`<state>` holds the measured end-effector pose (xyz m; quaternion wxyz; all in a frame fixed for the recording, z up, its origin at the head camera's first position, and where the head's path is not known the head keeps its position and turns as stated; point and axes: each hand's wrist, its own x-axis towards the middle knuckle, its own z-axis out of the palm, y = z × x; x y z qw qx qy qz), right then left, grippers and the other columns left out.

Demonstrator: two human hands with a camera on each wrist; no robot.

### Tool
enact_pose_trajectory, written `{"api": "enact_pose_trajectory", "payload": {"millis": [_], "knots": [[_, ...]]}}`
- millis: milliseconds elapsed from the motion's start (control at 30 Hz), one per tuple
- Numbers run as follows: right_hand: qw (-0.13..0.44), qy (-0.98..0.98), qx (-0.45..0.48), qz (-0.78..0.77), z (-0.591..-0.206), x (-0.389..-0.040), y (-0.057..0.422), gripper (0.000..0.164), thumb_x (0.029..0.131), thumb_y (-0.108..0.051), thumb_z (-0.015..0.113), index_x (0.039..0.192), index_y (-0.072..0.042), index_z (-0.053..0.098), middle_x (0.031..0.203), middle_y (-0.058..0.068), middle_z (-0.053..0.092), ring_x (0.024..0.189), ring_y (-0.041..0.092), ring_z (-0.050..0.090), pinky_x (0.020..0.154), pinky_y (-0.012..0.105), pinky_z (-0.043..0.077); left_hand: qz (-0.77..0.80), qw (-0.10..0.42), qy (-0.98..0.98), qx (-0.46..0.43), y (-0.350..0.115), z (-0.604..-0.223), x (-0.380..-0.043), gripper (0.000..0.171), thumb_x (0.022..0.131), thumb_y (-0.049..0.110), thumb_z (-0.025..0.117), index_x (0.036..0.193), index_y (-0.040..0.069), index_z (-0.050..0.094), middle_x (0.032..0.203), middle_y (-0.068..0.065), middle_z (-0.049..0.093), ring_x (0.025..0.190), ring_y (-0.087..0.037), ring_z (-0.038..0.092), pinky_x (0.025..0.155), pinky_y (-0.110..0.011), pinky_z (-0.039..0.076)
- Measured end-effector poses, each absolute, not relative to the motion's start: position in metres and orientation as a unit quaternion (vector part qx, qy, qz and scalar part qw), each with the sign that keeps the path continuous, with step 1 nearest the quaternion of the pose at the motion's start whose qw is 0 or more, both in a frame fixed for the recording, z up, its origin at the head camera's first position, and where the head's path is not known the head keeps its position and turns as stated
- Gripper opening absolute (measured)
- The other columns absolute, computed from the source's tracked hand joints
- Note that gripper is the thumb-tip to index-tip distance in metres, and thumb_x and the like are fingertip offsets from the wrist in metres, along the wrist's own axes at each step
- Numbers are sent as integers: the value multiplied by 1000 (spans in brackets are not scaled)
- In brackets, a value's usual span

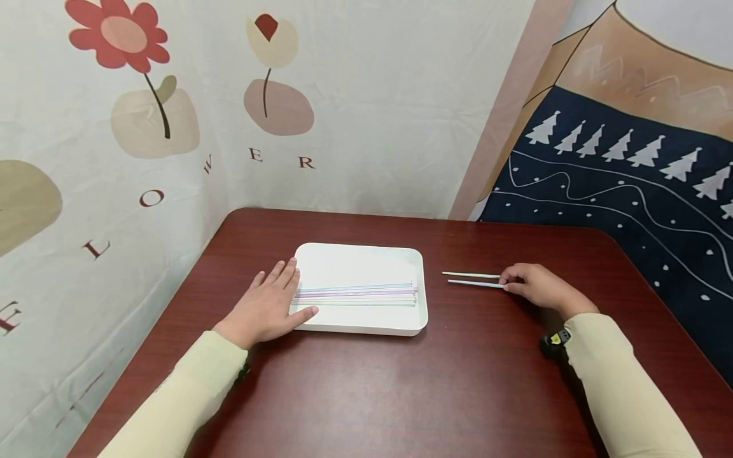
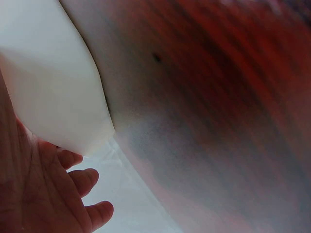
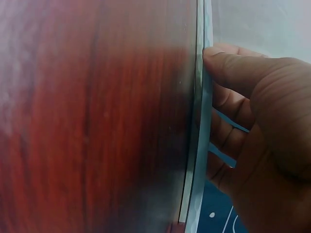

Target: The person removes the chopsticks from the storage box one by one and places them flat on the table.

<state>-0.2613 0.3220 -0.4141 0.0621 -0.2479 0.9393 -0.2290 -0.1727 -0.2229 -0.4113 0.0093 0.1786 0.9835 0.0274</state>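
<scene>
My left hand rests with spread fingers over the left edge of a white rectangular tray, its thumb reaching over the near rim. In the left wrist view the tray's pale wall leans beside the palm. Several thin pastel straws lie side by side in the tray, their left ends partly behind the hand. Right of the tray, my right hand pinches two thin straws, a pale green one and a pale blue one, which point left. The right wrist view shows the thumb against a straw.
All this is on a dark red-brown wooden table. A pale curtain with flower prints and letters hangs behind and to the left. At the right hangs a dark blue cloth with white trees.
</scene>
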Motion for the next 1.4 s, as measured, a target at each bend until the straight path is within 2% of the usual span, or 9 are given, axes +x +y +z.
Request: {"api": "enact_pose_trajectory", "payload": {"millis": [233, 600, 1033, 1400], "knots": [[40, 940, -263, -212, -413, -260, 316, 15, 90, -1, 69, 91, -16, 71, 92, -2, 65, 82, 18, 53, 77, 39, 47, 30, 8, 984, 177, -224, -411, -173, 100, 94, 73, 37, 151, -8, 30, 162, -22, 16, 147, -42, 18, 114, -62, 17], [37, 944, -261, -196, -416, -260, 316, 16, 89, -1, 69, 89, -17, 70, 87, -4, 63, 77, 17, 51, 73, 36, 45, 27, 5, 983, 180, -225, -412, -173, 99, 94, 72, 39, 151, -8, 32, 162, -22, 18, 147, -42, 19, 114, -63, 18], [45, 941, -258, -212, -413, -260, 314, 15, 90, -1, 68, 95, -15, 72, 93, -3, 65, 83, 18, 54, 78, 40, 48, 23, 10, 984, 178, -224, -411, -172, 100, 93, 74, 36, 151, -7, 31, 162, -22, 18, 147, -42, 19, 114, -62, 18], [9, 914, -324, -244, -380, -272, 251, 11, 93, -6, 69, 102, -9, 74, 99, -1, 68, 90, 17, 58, 81, 40, 51, 24, 8, 984, 177, -224, -411, -172, 99, 94, 73, 37, 151, -7, 31, 162, -22, 18, 147, -42, 19, 114, -62, 18]]}}
